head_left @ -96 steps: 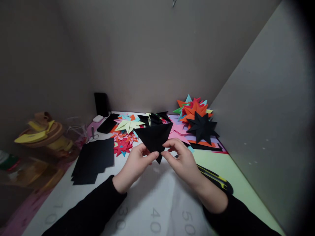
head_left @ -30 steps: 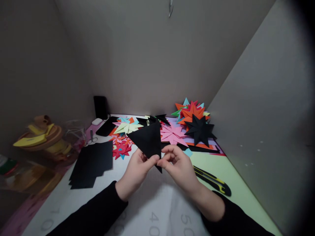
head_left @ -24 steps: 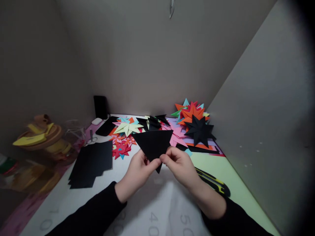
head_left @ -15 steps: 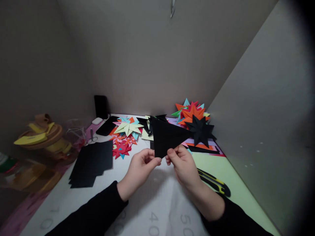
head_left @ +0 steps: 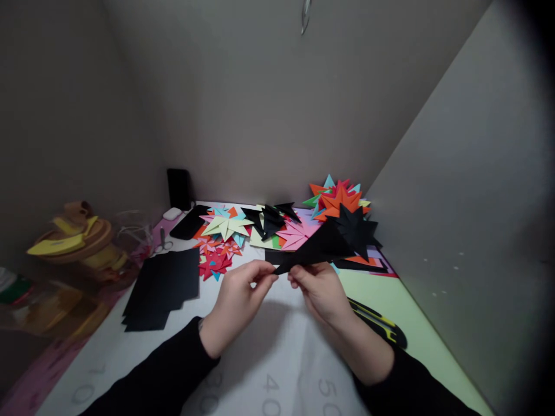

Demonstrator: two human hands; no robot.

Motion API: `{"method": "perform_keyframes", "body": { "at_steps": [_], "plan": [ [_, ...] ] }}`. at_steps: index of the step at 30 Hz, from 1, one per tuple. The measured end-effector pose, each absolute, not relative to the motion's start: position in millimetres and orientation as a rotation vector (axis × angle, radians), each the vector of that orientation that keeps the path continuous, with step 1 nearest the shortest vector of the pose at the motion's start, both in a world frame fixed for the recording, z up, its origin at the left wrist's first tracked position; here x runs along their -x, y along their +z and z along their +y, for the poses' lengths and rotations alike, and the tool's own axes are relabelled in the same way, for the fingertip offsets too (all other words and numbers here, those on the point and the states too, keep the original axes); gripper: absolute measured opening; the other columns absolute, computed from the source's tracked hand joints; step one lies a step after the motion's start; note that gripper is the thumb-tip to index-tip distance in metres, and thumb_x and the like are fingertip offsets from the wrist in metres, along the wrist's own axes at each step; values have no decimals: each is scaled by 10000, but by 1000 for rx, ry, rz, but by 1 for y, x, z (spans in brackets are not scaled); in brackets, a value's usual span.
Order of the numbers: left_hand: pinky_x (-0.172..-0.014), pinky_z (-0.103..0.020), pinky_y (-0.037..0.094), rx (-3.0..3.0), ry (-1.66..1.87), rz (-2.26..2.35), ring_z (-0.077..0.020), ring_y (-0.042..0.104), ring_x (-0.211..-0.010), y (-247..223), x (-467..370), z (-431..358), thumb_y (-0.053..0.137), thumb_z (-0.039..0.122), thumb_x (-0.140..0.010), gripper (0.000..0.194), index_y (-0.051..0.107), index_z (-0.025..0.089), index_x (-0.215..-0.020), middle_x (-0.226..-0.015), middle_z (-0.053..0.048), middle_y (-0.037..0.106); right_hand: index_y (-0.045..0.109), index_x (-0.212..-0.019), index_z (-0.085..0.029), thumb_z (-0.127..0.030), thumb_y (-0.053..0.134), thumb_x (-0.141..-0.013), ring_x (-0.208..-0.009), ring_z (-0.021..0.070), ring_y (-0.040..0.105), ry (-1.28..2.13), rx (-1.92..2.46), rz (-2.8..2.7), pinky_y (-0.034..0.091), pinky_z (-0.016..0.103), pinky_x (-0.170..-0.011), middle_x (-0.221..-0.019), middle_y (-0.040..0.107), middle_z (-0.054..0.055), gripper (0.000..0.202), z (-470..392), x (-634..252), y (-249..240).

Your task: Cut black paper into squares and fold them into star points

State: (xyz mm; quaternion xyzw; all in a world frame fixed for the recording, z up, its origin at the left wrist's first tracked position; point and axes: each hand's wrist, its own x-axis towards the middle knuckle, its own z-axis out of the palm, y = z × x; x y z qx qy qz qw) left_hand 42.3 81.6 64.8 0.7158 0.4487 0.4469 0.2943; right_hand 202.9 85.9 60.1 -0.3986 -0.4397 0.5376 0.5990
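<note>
A folded black paper [head_left: 323, 245] is held above the table, its wide part up at the right and a narrow tip pointing down to the left. My left hand [head_left: 243, 292] pinches that tip between thumb and forefinger. Along the lower edge, my right hand [head_left: 318, 286] grips the same paper, thumb on top and fingers curled beneath. Behind it lie a pink paper star [head_left: 297, 232] and several small black folded pieces [head_left: 271, 219]. A black paper star [head_left: 353, 230] leans on an orange one [head_left: 342, 201] at the back right.
Black sheets [head_left: 165, 286] lie stacked at the left, with scissors [head_left: 163, 241] and a phone [head_left: 187, 224] behind them. Colourful stars [head_left: 225, 226] are heaped at the back. A yellow-black cutter [head_left: 381, 325] lies right of my right hand. Grey walls enclose the table [head_left: 243, 375].
The black paper has turned from a broad, upright triangle to a slanted, narrower shape further right, uncovering the pink star. My left hand has shifted slightly left and up.
</note>
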Motion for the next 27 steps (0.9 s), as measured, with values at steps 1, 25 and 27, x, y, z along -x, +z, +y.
{"method": "perform_keyframes", "body": {
  "at_steps": [1,25,27],
  "plan": [
    [-685,-279,481,-1980,1201,1187,-165,626,-731,68,-41,82,601,249,-826,94,649,189,-880,-830,-48,691,618,-679,-176,-382,767,-631,-504,126,510,1232,898,-1022,423,261,-490,-571,587,0,259,86,-205,62],
    [-747,-290,446,-2307,1200,738,-149,534,-835,95,-28,80,533,94,-856,200,659,236,-920,-879,-31,546,639,-740,-199,-362,659,-783,-595,167,621,987,920,-1349,504,291,-557,-648,657,22,170,73,-217,74],
    [-778,-313,448,-2416,1283,723,-158,535,-868,90,-28,80,547,73,-842,274,670,272,-984,-922,-35,559,604,-714,-190,-328,679,-769,-509,142,595,1062,945,-1231,482,254,-493,-564,632,0,167,71,-212,72]
  ]
}}
